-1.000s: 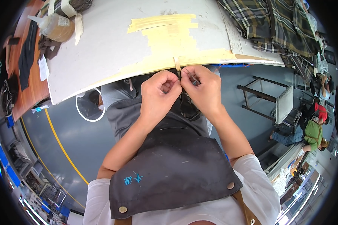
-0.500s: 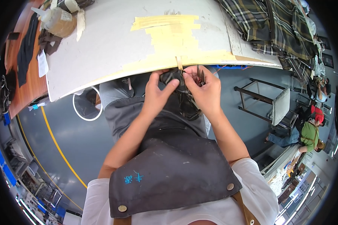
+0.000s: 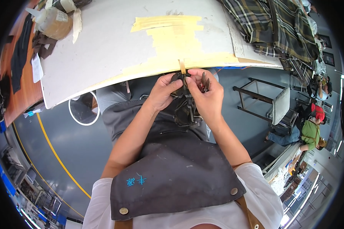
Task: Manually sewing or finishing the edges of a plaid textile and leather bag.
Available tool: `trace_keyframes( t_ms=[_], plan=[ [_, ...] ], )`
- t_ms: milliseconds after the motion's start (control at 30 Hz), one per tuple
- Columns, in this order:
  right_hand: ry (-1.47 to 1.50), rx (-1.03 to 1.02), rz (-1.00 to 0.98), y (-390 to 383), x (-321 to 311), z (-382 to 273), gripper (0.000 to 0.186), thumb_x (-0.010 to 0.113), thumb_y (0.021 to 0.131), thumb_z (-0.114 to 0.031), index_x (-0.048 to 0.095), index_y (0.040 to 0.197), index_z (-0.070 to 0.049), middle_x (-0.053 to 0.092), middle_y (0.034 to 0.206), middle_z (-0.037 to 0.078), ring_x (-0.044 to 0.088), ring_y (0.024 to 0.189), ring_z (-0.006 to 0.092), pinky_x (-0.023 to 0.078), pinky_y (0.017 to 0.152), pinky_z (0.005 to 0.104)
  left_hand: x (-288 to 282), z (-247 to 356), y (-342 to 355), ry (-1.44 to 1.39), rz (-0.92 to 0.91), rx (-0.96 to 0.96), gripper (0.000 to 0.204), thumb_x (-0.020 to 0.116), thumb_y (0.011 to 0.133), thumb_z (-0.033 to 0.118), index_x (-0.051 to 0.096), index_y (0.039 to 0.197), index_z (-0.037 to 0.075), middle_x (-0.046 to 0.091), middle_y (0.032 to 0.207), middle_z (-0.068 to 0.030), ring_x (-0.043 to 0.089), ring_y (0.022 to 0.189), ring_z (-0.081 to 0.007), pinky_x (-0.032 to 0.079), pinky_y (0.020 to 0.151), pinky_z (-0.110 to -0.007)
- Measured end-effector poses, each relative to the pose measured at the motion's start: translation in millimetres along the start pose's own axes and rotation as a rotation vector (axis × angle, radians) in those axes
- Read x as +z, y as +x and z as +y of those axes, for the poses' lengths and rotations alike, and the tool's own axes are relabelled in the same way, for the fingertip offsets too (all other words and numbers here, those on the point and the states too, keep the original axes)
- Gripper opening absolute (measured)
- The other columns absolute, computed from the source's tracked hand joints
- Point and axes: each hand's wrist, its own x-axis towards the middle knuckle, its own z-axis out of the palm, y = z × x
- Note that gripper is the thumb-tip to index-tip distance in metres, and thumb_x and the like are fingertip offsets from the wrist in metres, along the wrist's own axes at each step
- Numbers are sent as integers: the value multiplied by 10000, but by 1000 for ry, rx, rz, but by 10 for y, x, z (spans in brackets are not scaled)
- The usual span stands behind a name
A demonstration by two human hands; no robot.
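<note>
A dark plaid fabric piece (image 3: 185,110) hangs from my hands just below the table's front edge. My left hand (image 3: 161,93) pinches its upper left part between thumb and fingers. At the other side my right hand (image 3: 209,93) pinches the top with thumb and forefinger. Dark metal thread snips (image 3: 205,82) are tucked in the right hand's curled fingers. A narrow tan strip (image 3: 182,65) sticks out over the table edge, its lower end meeting the fabric between my fingertips. Whether it goes inside the fabric is hidden.
The white table (image 3: 103,42) bears yellow tape (image 3: 168,40) along its front middle. A plaid garment pile (image 3: 271,26) lies far right, a glue bottle (image 3: 55,23) far left. A white-rimmed bin (image 3: 84,108) and a stool (image 3: 281,105) stand on the floor. People are at the right.
My left hand has moved in toward the right, its thumb now pressed on the fabric nearer the strip. The fabric is gathered differently and hangs slightly lower. The view has shifted a little.
</note>
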Motion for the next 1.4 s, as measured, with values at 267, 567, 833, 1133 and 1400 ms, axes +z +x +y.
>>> trace_keyframes(
  t_ms=[267, 567, 833, 1133, 1400],
  plan=[
    [26, 4, 23, -9, 52, 29, 161, 638, 804, -33, 608, 956, 8, 577, 732, -28, 474, 623, 8, 387, 533, 167, 24, -83, -1, 27, 95, 57, 302, 585, 876, 191, 561, 1113, 4, 612, 1076, -107, 588, 983, -192, 466, 873, -338],
    [76, 27, 60, 19, 118, 25, 157, 646, 805, -30, 595, 952, -12, 584, 782, -25, 463, 664, 19, 373, 594, 165, 63, -85, -7, 44, 110, 82, 297, 564, 888, 182, 558, 1122, 0, 613, 1081, -110, 578, 1008, -185, 454, 892, -326],
    [430, 286, -97, -12, -39, -10, 255, 672, 776, -28, 548, 998, -18, 568, 856, 14, 517, 742, 68, 445, 674, 215, 62, -66, -5, 132, 92, 116, 275, 560, 892, 192, 577, 1098, 11, 619, 1075, -102, 592, 980, -173, 465, 867, -317],
    [517, 299, 45, 90, 103, 136, 192, 676, 805, -109, 540, 908, -21, 548, 754, -5, 482, 654, 43, 399, 576, 187, 39, -39, -23, 70, 107, 100, 223, 573, 885, 126, 602, 1086, 33, 614, 1065, -22, 566, 925, -94, 431, 841, -246],
    [26, 119, -144, -496, -339, 174, 280, 727, 706, -37, 579, 942, -5, 548, 734, -21, 472, 642, 34, 380, 549, 194, 444, 236, -439, 1203, 299, 229, 216, 602, 855, 177, 639, 946, -15, 564, 748, -49, 528, 715, -155, 420, 678, -275]
  ],
)
